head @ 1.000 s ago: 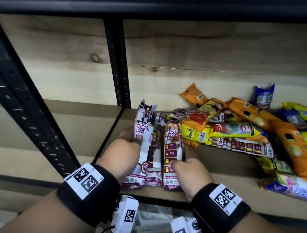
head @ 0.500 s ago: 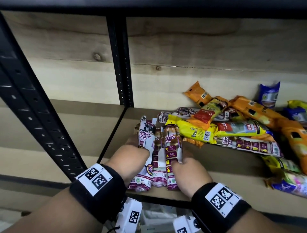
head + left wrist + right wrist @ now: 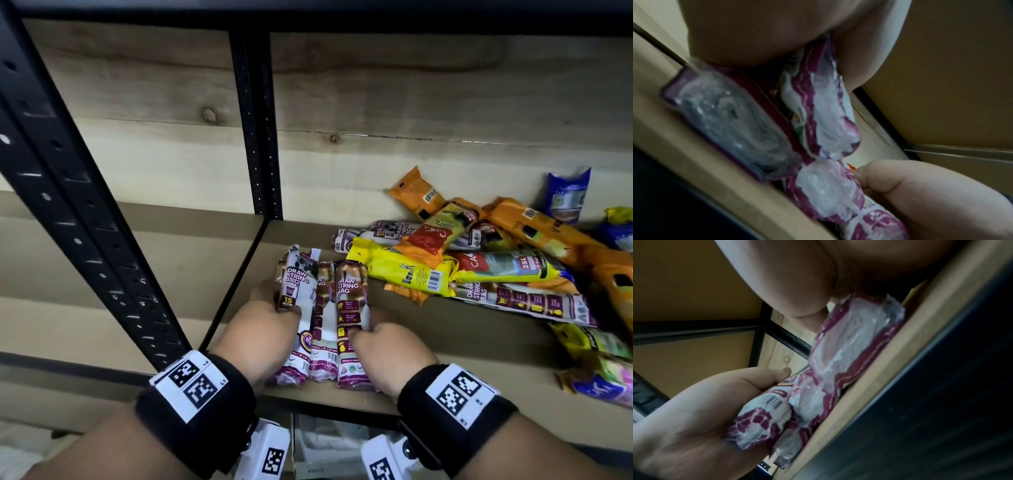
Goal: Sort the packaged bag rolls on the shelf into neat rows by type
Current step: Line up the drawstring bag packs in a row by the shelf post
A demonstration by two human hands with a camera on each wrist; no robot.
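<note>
We're mid-way through building the first row: three maroon-and-white drawstring packs sit side by side, lengthwise front to back, at lower centre of the head view, near the front edge of the shelf; step in hand looks like squaring that group up; left hand grips the leftmost drawstring pack, fingers curled round its left side and thumb across the printed face, pack's far end tipped up off the board; right hand is clamped on the rightmost drawstring pack, thumb on top, fingers tucked along its right flank; the middle pack lies pinned between the two, touched by neither hand as far as we can tell; hands are apart, one on each outer pack; wrist views are blurred but show the sealed pack ends close to the shelf lip; unsorted pile fills the right of the frame, orange, yellow, blue and more drawstring packs overlapping at odd angles; another drawstring pack lies crosswise at the pile's near edge; next move, we'd judge: lay the left pack flat, press the trio flush, then pull that crosswise pack over; risk is slippery film sliding off the front lip.
</note>
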